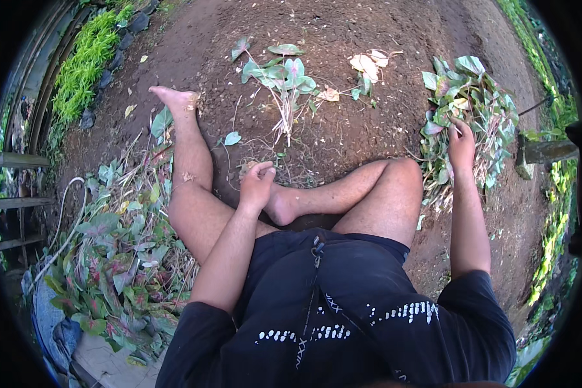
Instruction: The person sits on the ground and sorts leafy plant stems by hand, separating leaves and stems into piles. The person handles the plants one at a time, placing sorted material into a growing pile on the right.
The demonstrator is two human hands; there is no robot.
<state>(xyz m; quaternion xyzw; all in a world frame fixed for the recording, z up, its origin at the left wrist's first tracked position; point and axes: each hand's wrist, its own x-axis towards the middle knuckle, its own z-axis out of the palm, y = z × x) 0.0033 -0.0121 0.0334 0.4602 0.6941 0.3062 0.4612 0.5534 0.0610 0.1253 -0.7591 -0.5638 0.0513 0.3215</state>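
My left hand hovers beside my bare foot, its fingers loosely curled. Its palm side is hidden, so I cannot tell whether it holds anything. My right hand is at a heap of cut caladium plants on the right, fingers somewhat apart among the leaves. Whether it grips a stem is unclear. In front of me, a small bunch of caladium stems and leaves lies on the soil, cut ends towards me. Fine roots and plant scraps are scattered just past my foot.
A larger caladium pile lies along my left side, near a blue cloth. Dry leaves rest on the bare soil ahead. Wooden rails stand at far left, and a wooden piece at right.
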